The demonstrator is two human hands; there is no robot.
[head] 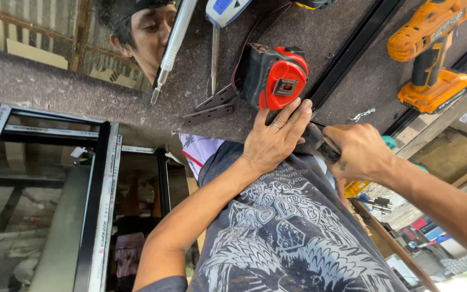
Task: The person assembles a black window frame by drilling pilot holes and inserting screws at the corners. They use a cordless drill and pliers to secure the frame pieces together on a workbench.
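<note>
Left hand (274, 138) has its fingers (298, 111) together and laid flat, tips pressing down right at the edge of the red tape measure (274, 75), not wrapped round anything. Right hand (360, 151) is fisted tight on a dark tool handle (320, 145), and the tip runs in under the left palm, so I can't tell what kind of tool it is or what it's biting into. All of this happens on the brown bench (82, 86), just beside the black rail (347, 57). My take on doing this bit well: keep that flat hand pinning the work so nothing skates, keep the fingertips out of the tool's line, and push straight, not at an angle. Further out there are two dark hinges (212, 108) left of the tape, a screwdriver (215, 38), a caulk tube nozzle (171, 48), and an orange drill (431, 59) well off to the right.
</note>
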